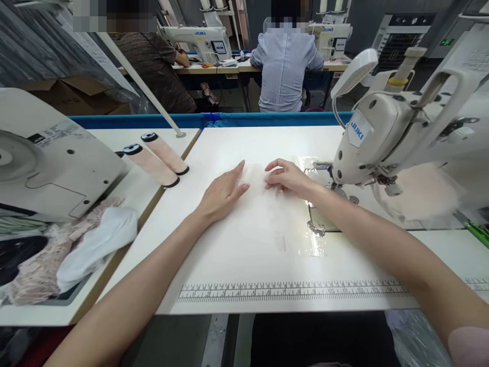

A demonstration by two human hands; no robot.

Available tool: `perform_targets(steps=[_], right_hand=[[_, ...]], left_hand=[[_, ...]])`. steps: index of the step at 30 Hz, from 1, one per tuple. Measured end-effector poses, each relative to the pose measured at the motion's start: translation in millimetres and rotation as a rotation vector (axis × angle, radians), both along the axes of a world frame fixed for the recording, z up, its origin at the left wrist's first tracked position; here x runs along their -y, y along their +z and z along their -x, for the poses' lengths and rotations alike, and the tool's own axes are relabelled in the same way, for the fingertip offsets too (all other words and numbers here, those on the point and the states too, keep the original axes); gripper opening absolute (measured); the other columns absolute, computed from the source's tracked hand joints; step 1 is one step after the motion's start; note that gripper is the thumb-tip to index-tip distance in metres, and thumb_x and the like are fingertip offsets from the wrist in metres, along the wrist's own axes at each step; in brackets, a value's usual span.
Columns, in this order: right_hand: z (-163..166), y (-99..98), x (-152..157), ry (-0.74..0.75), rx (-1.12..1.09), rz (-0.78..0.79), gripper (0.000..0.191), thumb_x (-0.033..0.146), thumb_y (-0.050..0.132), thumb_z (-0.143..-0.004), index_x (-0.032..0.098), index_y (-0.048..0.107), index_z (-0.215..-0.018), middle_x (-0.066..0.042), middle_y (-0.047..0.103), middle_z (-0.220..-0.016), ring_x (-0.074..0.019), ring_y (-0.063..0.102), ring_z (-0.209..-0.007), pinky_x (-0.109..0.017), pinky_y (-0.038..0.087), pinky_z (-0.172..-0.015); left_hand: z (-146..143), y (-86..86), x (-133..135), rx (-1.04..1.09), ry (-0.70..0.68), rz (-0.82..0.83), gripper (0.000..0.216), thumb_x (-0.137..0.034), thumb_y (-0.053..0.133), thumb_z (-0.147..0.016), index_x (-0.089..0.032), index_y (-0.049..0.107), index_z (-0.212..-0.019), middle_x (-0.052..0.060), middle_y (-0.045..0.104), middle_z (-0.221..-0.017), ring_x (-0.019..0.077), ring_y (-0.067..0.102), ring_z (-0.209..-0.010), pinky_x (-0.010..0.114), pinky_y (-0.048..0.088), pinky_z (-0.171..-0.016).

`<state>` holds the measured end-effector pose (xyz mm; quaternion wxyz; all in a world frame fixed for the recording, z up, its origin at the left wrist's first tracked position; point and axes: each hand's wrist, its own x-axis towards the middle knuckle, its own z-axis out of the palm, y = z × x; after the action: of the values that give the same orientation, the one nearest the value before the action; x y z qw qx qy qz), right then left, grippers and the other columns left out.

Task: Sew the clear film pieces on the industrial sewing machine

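Note:
My left hand (224, 191) lies flat on the white sewing table (267, 265), fingers stretched out and together, resting on a very pale sheer piece of fabric (256, 176). My right hand (286, 177) is just right of it, fingers curled and pinching the same sheer fabric near its edge. The fabric is almost the table's colour and hard to make out. Both hands sit left of the needle area of a white JUKI sewing machine (382, 137).
Two pink thread cones (159, 158) lie on the left table beside another machine (49, 158). Lace and white fabric pieces (84, 244) pile at the near left. A printed ruler (290, 291) runs along the front edge. Two people sit at machines beyond.

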<state>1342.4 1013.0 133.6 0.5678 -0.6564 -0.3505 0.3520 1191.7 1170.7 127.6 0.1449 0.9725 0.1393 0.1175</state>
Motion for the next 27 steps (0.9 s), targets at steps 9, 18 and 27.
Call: perform_targets(steps=[9, 18, 27], right_hand=[[3, -4.6, 0, -0.007, 0.421, 0.134, 0.027, 0.008, 0.051, -0.083, 0.013, 0.062, -0.107, -0.003, 0.064, -0.075, -0.0110, 0.056, -0.056, -0.025, 0.046, -0.057], [13, -12.5, 5, -0.105, 1.140, 0.296, 0.029, 0.020, 0.039, -0.095, 0.011, 0.062, -0.109, -0.018, 0.052, -0.125, -0.0312, 0.053, -0.105, -0.044, 0.043, -0.081], [-2, -13.3, -21, -0.097, 1.364, 0.253, 0.045, 0.004, 0.029, -0.092, 0.018, 0.054, -0.127, -0.011, 0.048, -0.136, -0.0270, 0.043, -0.118, -0.042, 0.037, -0.094]], left_hand=[[2, 2.9, 2, -0.012, 0.018, -0.011, 0.076, -0.065, 0.022, -0.091, -0.020, 0.022, -0.152, 0.008, 0.038, -0.152, 0.0293, 0.037, -0.138, 0.046, 0.029, -0.112], [0, 0.7, 2, -0.088, -0.016, -0.207, 0.094, -0.075, 0.040, -0.081, -0.017, 0.019, -0.152, 0.010, 0.030, -0.156, 0.0306, 0.028, -0.143, 0.046, 0.025, -0.115], [-1, 6.1, 5, -0.107, 0.009, -0.228, 0.098, -0.072, 0.048, -0.077, -0.017, 0.017, -0.152, 0.012, 0.031, -0.156, 0.0330, 0.034, -0.140, 0.049, 0.031, -0.112]])
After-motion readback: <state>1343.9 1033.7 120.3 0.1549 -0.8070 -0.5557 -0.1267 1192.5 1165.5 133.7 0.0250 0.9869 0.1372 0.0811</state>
